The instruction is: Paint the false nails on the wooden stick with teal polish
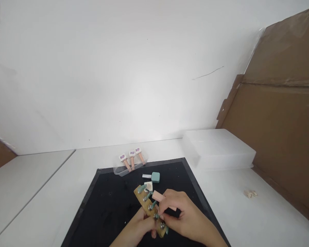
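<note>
Head view: left hand (137, 228) grips near end of wooden strip (149, 209) from below, over black mat (108, 206) on table (54, 178)
Right hand (181, 214) closed around pink tool (162, 199), fingertips pinching at green peg (157, 215) on strip
Far on mat: green block (156, 177), clear tray (123, 169) with three pink sticks (132, 158)
Clear box (217, 147) far right
Risk: strip held aloft at one end, could twist; small peg could slip, roll off mat

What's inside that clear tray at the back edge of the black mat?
The clear tray holds three pink-handled tools with white labelled heads, which lean out over its far rim. Their lower ends are hard to make out through the plastic, as is anything lying beneath them.
</note>
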`<state>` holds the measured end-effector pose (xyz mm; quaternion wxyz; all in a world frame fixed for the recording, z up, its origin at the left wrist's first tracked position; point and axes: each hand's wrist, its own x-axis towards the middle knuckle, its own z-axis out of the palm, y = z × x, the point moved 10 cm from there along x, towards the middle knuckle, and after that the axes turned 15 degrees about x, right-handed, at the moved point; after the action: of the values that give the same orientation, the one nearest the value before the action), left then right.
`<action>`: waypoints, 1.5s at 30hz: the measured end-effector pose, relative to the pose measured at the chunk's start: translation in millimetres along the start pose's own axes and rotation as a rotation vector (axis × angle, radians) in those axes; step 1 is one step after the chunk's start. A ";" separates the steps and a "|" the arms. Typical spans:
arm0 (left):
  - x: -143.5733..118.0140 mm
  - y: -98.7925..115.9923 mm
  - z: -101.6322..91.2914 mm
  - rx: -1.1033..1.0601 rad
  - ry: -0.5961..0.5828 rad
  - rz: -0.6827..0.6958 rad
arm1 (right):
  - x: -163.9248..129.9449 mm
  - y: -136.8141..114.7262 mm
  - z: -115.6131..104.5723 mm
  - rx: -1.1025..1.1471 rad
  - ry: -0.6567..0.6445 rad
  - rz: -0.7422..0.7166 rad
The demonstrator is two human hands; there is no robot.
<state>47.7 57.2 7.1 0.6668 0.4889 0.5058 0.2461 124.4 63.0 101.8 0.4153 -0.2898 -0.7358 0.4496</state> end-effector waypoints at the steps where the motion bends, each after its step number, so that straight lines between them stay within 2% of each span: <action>1: 0.2 0.6 -0.7 0.004 0.006 0.002 | 0.1 0.5 0.3 -0.003 -0.002 0.003; 7: 3.3 -1.1 1.6 0.066 -0.038 -0.002 | -0.7 -0.5 2.8 -0.031 -0.017 -0.005; 14: 5.6 -7.9 0.2 0.053 -0.026 -0.026 | 0.0 1.1 2.9 -0.019 -0.025 0.004; 22: 5.4 -7.1 9.0 -0.090 -0.084 -0.004 | -4.1 11.8 -1.4 0.238 0.032 0.153; 26: 3.4 -5.7 9.5 -0.074 -0.096 0.015 | -3.9 11.8 -3.2 0.401 0.056 0.116; 30: 4.1 1.9 11.1 -0.058 -0.127 0.096 | -3.5 11.5 -20.7 0.538 0.216 0.042; 33: 4.1 8.6 2.9 -0.028 -0.045 0.162 | -7.7 14.0 -38.4 0.538 0.366 -0.008; 36: 3.0 11.9 -8.5 0.036 0.080 0.194 | -13.8 18.6 -49.6 0.531 0.447 -0.040; 41: 3.7 15.4 -15.1 0.109 0.148 0.239 | -17.9 18.5 -52.7 0.574 0.445 -0.107; 45: 3.2 19.3 -17.9 0.189 0.181 0.279 | -15.1 8.1 -51.4 0.445 0.442 -0.129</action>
<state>35.7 74.8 22.9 0.5293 0.5906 0.5116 0.3305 177.0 76.1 102.1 0.6460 -0.2355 -0.5281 0.4984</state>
